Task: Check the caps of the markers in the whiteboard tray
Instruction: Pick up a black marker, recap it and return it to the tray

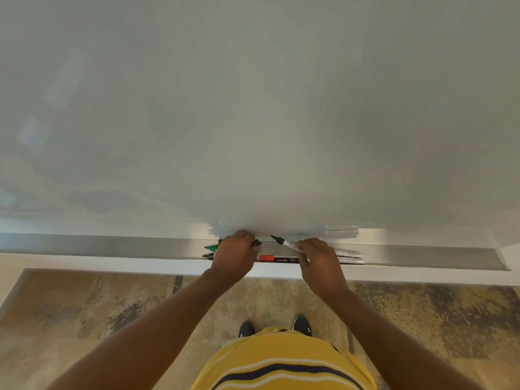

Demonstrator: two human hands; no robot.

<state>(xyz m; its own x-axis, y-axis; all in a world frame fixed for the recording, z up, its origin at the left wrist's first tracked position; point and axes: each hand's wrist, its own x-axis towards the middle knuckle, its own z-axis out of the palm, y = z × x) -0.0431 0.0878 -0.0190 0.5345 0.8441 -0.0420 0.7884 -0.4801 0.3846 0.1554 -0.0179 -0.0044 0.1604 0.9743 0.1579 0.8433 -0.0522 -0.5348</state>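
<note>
Working mid-check at the tray [112, 246]. Our right hand [318, 260] grips a marker [287, 244] lifted off the tray, dark tip pointing up-left; whether it is capped we cannot tell. Our left hand [233, 256] is closed over something dark [256, 243], possibly a cap. In the tray lie a green marker [211, 247] and black marker [208, 256] at left, a red-capped marker [277, 259] between our hands, and white markers [350, 257] at right. We judge most remain unchecked.

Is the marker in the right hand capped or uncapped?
Uncapped: the marker in the right hand shows a bare, dark pointed tip, no cap over it.
</note>
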